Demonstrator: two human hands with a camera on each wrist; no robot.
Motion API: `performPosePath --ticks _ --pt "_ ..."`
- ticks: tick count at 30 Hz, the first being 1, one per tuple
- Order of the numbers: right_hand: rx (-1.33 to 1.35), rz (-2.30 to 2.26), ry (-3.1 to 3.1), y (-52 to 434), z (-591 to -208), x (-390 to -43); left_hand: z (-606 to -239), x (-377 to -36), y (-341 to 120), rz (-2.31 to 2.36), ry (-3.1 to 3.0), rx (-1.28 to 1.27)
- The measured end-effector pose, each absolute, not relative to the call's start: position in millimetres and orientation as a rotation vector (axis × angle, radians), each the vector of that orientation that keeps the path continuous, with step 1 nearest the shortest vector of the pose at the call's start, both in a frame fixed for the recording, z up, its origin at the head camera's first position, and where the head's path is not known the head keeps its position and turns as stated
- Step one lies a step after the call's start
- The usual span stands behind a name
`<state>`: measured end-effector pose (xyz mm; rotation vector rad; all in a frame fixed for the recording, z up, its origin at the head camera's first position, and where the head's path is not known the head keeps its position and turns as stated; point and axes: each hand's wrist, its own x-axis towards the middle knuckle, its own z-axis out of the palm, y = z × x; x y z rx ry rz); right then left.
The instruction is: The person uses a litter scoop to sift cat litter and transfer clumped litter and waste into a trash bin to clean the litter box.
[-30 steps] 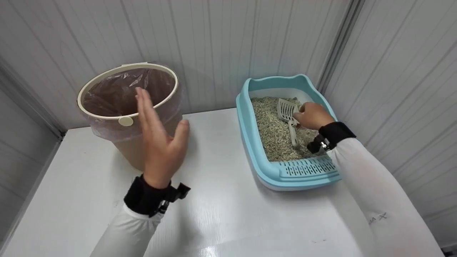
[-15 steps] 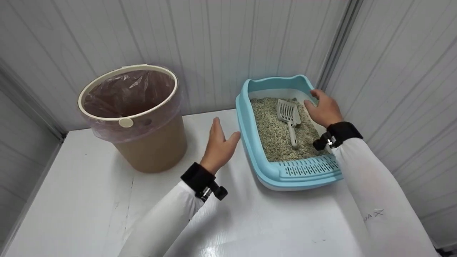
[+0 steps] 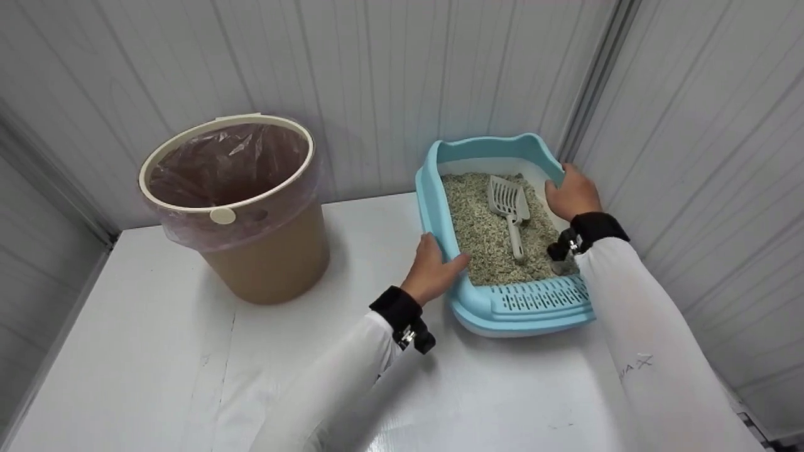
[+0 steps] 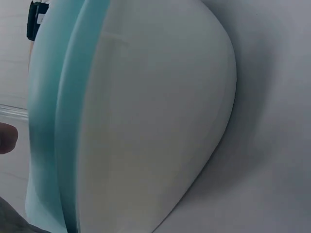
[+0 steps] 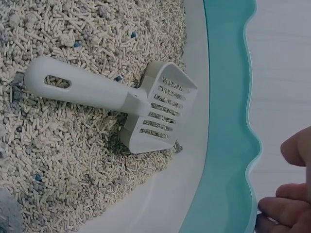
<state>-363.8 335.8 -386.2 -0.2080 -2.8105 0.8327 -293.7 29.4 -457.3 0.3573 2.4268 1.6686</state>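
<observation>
A blue-rimmed litter box (image 3: 452, 276) with a white lower part stands on the white table, filled with pellet litter (image 3: 483, 251). My left hand (image 3: 432, 270) grips its left rim, thumb over the top edge and fingers on the outer side. In the left wrist view the box's white side (image 4: 155, 107) fills the middle. On the right rim my right hand (image 3: 573, 193) holds on, thumb toward the inside; its fingers (image 5: 286, 206) show at the rim's outer edge in the right wrist view. A light grey slotted litter scoop (image 5: 87, 87) lies on the litter, handle toward the front.
A tan trash bin (image 3: 270, 270) lined with a translucent plastic bag stands left of the litter box. Panelled walls (image 3: 377, 94) rise behind and to both sides, the right one close to the box. The white table (image 3: 314, 376) extends in front.
My right hand has left the scoop and moved to the box's right rim. My left hand has come from in front of the bin to the left rim.
</observation>
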Motion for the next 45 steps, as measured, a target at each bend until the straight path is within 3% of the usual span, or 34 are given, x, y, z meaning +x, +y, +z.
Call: performPosePath --ticks 21,37,45 --pt "-0.125 0.450 -2.835 360.1 -401.1 -357.0 -468.7 -291.8 37.4 1.501 2.539 0.400" --pt "-0.038 0.436 -3.041 340.2 -388.4 -346.4 -460.8 -311.8 -17.5 1.311 2.511 0.471" --pt "0.140 0.249 -3.169 326.0 -380.1 -341.3 -442.7 -319.8 -45.9 1.137 2.585 0.441"
